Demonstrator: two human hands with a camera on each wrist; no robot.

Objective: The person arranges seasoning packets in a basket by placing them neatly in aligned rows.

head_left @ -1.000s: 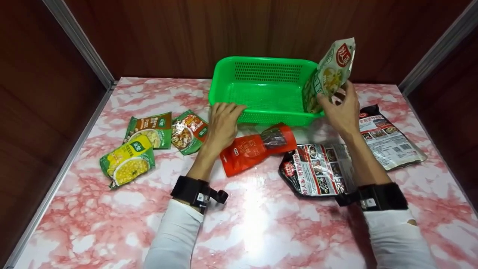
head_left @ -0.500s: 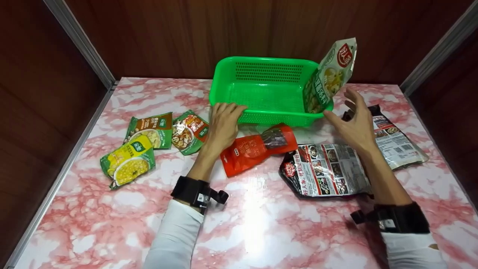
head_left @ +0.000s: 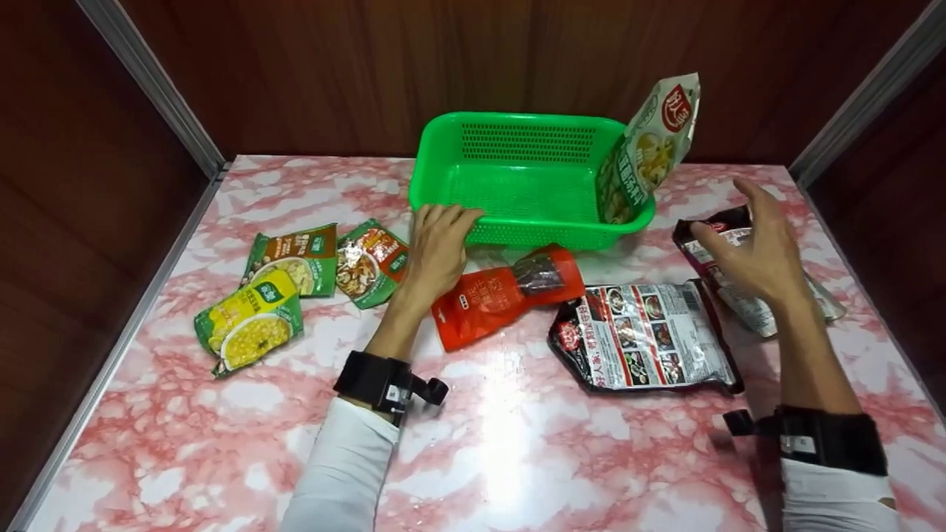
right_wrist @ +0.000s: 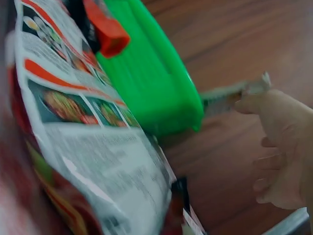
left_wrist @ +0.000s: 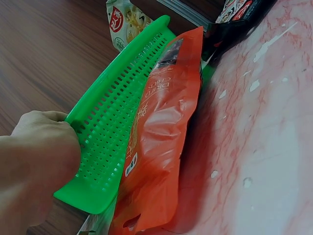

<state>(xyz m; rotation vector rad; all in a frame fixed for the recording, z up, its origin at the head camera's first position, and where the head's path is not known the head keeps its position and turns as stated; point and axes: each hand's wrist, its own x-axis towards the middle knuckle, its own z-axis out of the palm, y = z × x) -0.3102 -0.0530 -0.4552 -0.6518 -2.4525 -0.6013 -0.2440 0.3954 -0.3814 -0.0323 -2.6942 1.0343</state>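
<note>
My left hand (head_left: 440, 247) grips the near left rim of a green plastic basket (head_left: 532, 230), fingers hooked over the edge; the left wrist view shows the hand (left_wrist: 46, 147) on that rim too. A white and green food pouch (head_left: 647, 151) leans upright inside the basket's right end, its top above the rim. My right hand (head_left: 765, 251) is empty, thumb and fingers spread, over a black and white food pouch (head_left: 743, 299) at the right, partly hiding it. The right wrist view is blurred and shows the hand (right_wrist: 286, 147) with parted fingers.
A red dried chili pouch (head_left: 488, 303) lies before the basket, with a larger black and white pouch (head_left: 650, 336) to its right. Left are a yellow corn pouch (head_left: 251, 318), a brown and green pouch (head_left: 314, 255) and a red and green pouch (head_left: 369, 258). Wooden panels (head_left: 369, 59) enclose the table.
My right hand has let go of the white and green pouch, leaving it standing in the basket, and moved right over the far-right pouch. The left hand keeps its grip on the rim.
</note>
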